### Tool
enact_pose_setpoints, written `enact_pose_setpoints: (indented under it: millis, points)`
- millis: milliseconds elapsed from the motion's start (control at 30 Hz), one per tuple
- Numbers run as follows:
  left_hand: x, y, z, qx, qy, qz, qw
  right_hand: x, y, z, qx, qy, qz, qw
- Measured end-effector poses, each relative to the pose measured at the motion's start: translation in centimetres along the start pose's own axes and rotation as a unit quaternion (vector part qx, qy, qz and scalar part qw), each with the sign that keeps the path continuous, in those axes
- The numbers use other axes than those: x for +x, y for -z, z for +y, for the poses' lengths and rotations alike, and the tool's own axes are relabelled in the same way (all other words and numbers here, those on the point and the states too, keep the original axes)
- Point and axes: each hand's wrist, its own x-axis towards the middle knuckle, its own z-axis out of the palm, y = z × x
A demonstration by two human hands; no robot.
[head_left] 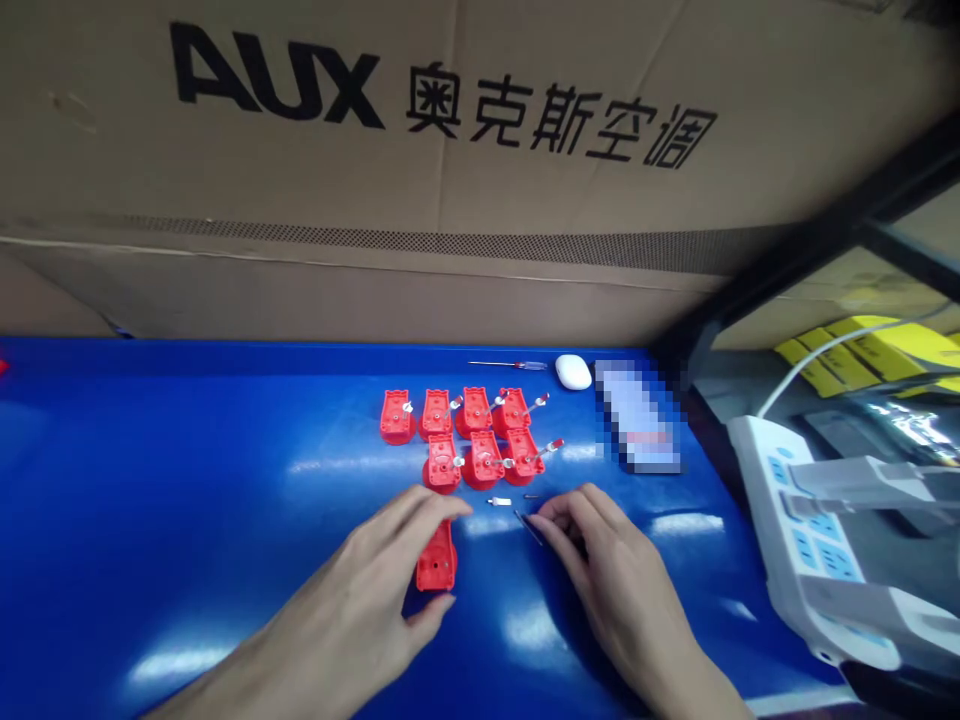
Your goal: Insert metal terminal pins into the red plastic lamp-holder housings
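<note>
My left hand (375,580) curls around a red plastic housing (436,562) on the blue table, thumb at its near end and fingers over its far end. The fingertips of my right hand (592,555) are pinched together at a thin metal rod (529,527) lying at a slant. Between the hands and a little farther off are a small white part (499,502) and a short metal pin (532,497). Beyond them, several similar red housings (484,462) stand in two rows, most with small white parts and metal rods sticking out.
A screwdriver (517,366), a white rounded case (573,372) and a blurred-out phone (637,415) lie along the back of the table (187,480). Behind rises a large cardboard box (442,200). At the right edge is a white power strip (802,540) with plugs.
</note>
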Motion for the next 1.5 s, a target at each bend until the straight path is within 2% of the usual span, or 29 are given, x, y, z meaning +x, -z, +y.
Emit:
enact_pose_setpoints:
  millis: [133, 300, 367, 400, 467, 533, 600, 700, 767, 833, 867, 967, 1100, 1167, 1300, 1500]
  points:
    - [-0.2, 0.1, 1.0, 0.013, -0.017, 0.027, 0.999, -0.6, -0.1, 0.7, -0.037, 0.034, 0.017, 0.999]
    - [-0.1, 0.2, 2.2, 0.023, -0.089, 0.148, 0.985, -0.5, 0.7, 0.8, -0.010, 0.033, 0.021, 0.999]
    - [-0.1, 0.7, 2.4, 0.014, -0.131, 0.180, 0.975, -0.5, 1.3, 0.0, 0.036, 0.021, 0.038, 0.998]
    - [-0.1, 0.9, 2.5, 0.009, -0.155, 0.185, 0.970, -0.6, 1.6, -0.7, 0.067, 0.016, 0.048, 0.997]
    - [-0.2, 1.3, 2.4, 0.008, -0.202, 0.177, 0.963, -1.0, 2.2, -2.2, 0.148, 0.011, 0.030, 0.989]
    - [-0.4, 1.4, 2.1, 0.010, -0.236, 0.155, 0.959, -1.3, 2.3, -4.0, 0.251, 0.030, -0.012, 0.967]
    - [-0.6, 1.3, 1.8, -0.001, -0.248, 0.139, 0.959, -1.4, 2.2, -5.5, 0.353, 0.053, -0.016, 0.934]
    - [-0.6, 1.3, 1.5, -0.031, -0.239, 0.151, 0.959, -1.0, 1.8, -7.0, 0.449, 0.024, 0.003, 0.893]
    - [-0.4, 1.5, 1.5, -0.043, -0.232, 0.172, 0.956, -0.6, 1.7, -7.3, 0.487, 0.003, -0.027, 0.873]
    - [-0.3, 1.8, 1.5, -0.046, -0.244, 0.169, 0.954, -0.1, 1.8, -7.2, 0.507, 0.005, -0.064, 0.860]
    - [-0.3, 1.9, 1.4, -0.045, -0.257, 0.158, 0.952, 0.1, 1.9, -7.1, 0.510, 0.009, -0.079, 0.856]
    - [-0.8, 2.1, 1.1, -0.035, -0.236, 0.120, 0.964, 0.4, 2.0, -6.9, 0.512, 0.009, -0.097, 0.854]
    - [-1.4, 2.4, 0.9, 0.003, -0.222, 0.103, 0.970, 0.5, 1.6, -7.5, 0.510, -0.002, -0.072, 0.857]
    - [-1.4, 2.6, 0.9, 0.035, -0.219, 0.117, 0.968, 0.4, 1.3, -8.1, 0.507, -0.030, -0.048, 0.860]
    - [-1.3, 2.3, 0.9, 0.061, -0.201, 0.182, 0.961, 0.1, 0.4, -8.8, 0.518, -0.089, -0.013, 0.851]
    - [-1.1, 1.4, 0.7, 0.053, -0.178, 0.251, 0.950, -0.4, -0.7, -8.7, 0.524, -0.112, -0.005, 0.844]
